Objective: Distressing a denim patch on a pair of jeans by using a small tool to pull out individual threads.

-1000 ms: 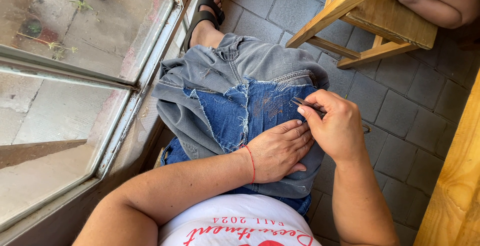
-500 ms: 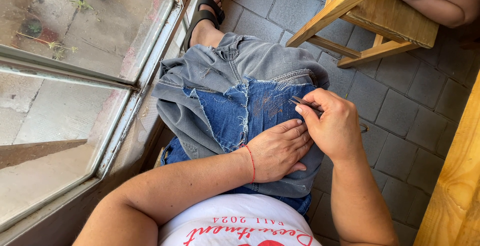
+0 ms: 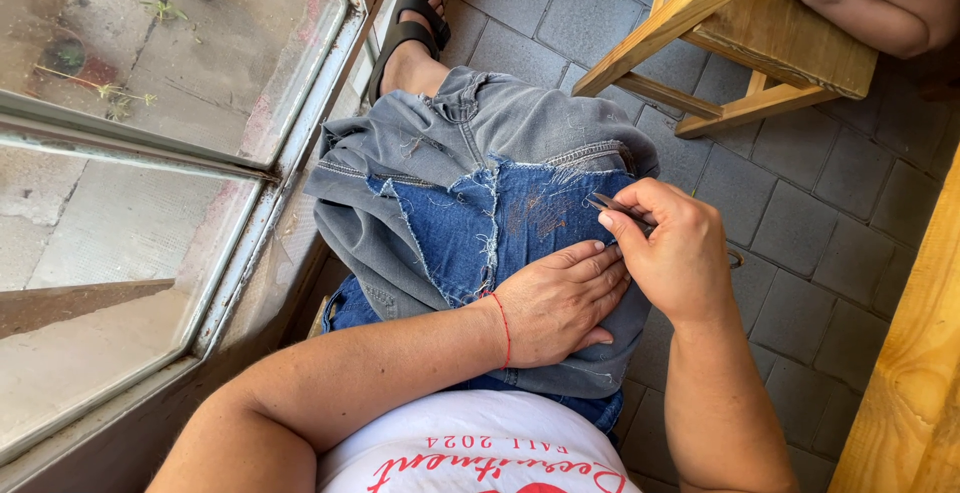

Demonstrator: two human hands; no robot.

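A: Where do the hands sit relative to the denim patch [image 3: 470, 238]?
B: I see the left hand [image 3: 560, 303] flat, open, just below it; the right hand [image 3: 675, 258] grips a small metal tool [image 3: 615, 208] at its right edge, tool pointing leftward.

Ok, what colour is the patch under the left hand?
Blue denim patch, frayed at its edges, on grey jeans; the head view shows it, beside the left hand.

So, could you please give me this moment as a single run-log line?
left hand: flat on grey denim garment over lap | right hand: pinches small metal tool above blue denim patch
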